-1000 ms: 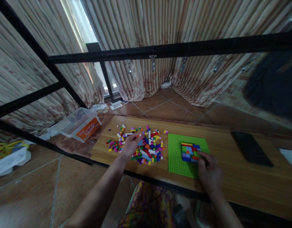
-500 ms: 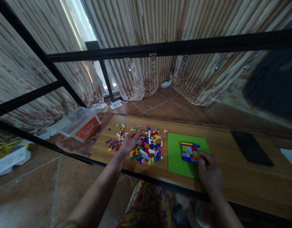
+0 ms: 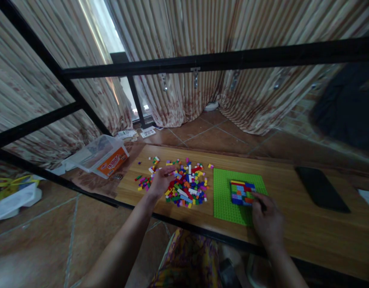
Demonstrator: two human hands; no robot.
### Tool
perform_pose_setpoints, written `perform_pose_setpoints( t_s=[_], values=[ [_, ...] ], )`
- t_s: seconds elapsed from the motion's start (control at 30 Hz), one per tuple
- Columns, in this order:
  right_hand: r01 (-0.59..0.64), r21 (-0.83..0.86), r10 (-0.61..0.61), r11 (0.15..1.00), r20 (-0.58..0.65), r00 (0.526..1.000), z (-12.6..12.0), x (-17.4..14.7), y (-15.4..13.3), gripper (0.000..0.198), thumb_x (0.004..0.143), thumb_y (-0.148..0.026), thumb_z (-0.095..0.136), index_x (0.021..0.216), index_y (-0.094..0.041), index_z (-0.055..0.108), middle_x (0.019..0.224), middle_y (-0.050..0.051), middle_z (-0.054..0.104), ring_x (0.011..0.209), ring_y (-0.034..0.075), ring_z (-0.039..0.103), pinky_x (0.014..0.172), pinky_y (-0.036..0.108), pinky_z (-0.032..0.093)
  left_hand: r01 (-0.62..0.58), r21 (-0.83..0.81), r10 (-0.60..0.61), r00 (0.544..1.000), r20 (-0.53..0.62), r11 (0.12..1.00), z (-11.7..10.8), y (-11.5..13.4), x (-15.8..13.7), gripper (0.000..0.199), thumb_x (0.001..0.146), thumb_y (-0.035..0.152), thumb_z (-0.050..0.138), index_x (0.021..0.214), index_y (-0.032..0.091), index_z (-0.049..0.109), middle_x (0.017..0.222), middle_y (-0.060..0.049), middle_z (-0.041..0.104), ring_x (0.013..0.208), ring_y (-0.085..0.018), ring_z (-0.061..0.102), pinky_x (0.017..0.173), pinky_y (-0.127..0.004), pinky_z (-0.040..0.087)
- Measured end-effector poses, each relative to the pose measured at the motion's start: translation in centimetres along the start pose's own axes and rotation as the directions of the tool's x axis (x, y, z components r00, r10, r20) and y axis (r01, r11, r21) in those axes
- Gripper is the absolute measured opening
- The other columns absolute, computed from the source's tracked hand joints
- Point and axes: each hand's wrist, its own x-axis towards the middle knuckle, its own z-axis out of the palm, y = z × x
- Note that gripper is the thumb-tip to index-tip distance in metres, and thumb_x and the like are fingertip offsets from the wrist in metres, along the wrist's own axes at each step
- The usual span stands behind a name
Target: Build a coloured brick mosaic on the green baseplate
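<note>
I am keeping my left hand (image 3: 161,179) over the left edge of the loose brick pile (image 3: 184,185), and compared with a moment ago it has hardly shifted: the fingers are curling a little closer together over the bricks, narrow rather than spread, with the thumb side turned toward the far edge of the wooden table (image 3: 295,236). Whether a brick is already pinched between the fingertips I cannot tell, because the hand is covering that spot and the pieces are too small. My right hand (image 3: 267,222) is staying where it was, resting on the near right corner of the green baseplate (image 3: 225,200), fingers loosely bent and touching the plate just beside the patch of built bricks (image 3: 242,192); it looks like it is steadying the plate, holding nothing. The built patch is sitting in the right half of the baseplate, and the pile is lying just left of the plate, with a few stray pieces scattered farther left. I judge that I am picking through the pile for the next piece while the plate is being held still. A clear plastic box (image 3: 97,156) is sitting off the far left end of the table, and a dark phone (image 3: 321,187) is lying well to the right.
</note>
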Motion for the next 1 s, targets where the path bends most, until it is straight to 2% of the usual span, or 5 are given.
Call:
perform_pose_setpoints(
  t_s=[0.17, 0.33, 0.57, 0.8, 1.0],
  values=[
    [-0.012, -0.008, 0.012, 1.000, 0.009, 1.000, 0.0, 0.1, 0.0, 0.034, 0.083, -0.034, 0.045, 0.098, -0.015, 0.069, 0.100, 0.014, 0.068, 0.093, 0.027, 0.065, 0.086, 0.044, 0.050, -0.017, -0.066, 0.018, 1.000, 0.015, 0.998, 0.5, 0.2, -0.8, 0.044, 0.053, 0.023, 0.086, 0.094, 0.016, 0.072, 0.094, -0.006, 0.075, 0.093, -0.022, 0.069, 0.088, -0.036, 0.053],
    [-0.025, -0.014, 0.025, 1.000, 0.001, 1.000, 0.0, 0.1, -0.2, 0.035, 0.083, -0.035, 0.045, 0.097, -0.014, 0.070, 0.099, 0.014, 0.068, 0.091, 0.027, 0.064, 0.085, 0.044, 0.050, -0.001, -0.053, -0.002, 0.999, -0.044, 0.999, 0.8, 0.2, -0.8, 0.038, 0.051, 0.023, 0.086, 0.086, 0.015, 0.073, 0.088, -0.006, 0.076, 0.083, -0.022, 0.070, 0.078, -0.032, 0.054],
    [-0.029, -0.002, 0.029, 1.000, 0.013, 0.999, 0.0, 0.0, -0.1, 0.035, 0.083, -0.036, 0.046, 0.098, -0.014, 0.070, 0.100, 0.015, 0.069, 0.092, 0.028, 0.065, 0.086, 0.045, 0.050, 0.007, -0.044, -0.011, 0.996, -0.093, 0.999, 0.9, -0.1, -0.3, 0.031, 0.057, 0.019, 0.079, 0.088, 0.012, 0.075, 0.081, -0.008, 0.076, 0.068, -0.019, 0.068, 0.063, -0.028, 0.052],
    [-0.026, -0.021, 0.026, 0.999, 0.018, 1.000, -0.1, 0.0, 0.2, 0.036, 0.082, -0.036, 0.046, 0.098, -0.014, 0.070, 0.101, 0.015, 0.069, 0.091, 0.028, 0.065, 0.085, 0.045, 0.050, 0.006, -0.017, -0.008, 0.992, -0.127, 1.000, 0.6, -0.6, 0.1, 0.026, 0.057, 0.016, 0.078, 0.082, 0.011, 0.074, 0.071, -0.006, 0.073, 0.058, -0.015, 0.062, 0.057, -0.026, 0.048],
    [-0.014, -0.026, 0.014, 1.000, 0.013, 1.000, 0.0, 0.1, 0.3, 0.038, 0.081, -0.037, 0.045, 0.097, -0.013, 0.070, 0.099, 0.015, 0.069, 0.090, 0.029, 0.065, 0.083, 0.044, 0.051, 0.008, 0.019, -0.005, 0.988, -0.155, 1.000, 0.5, -1.0, 0.7, 0.023, 0.060, 0.018, 0.077, 0.082, 0.012, 0.073, 0.072, -0.005, 0.072, 0.062, -0.015, 0.063, 0.060, -0.027, 0.051]
  ],
)
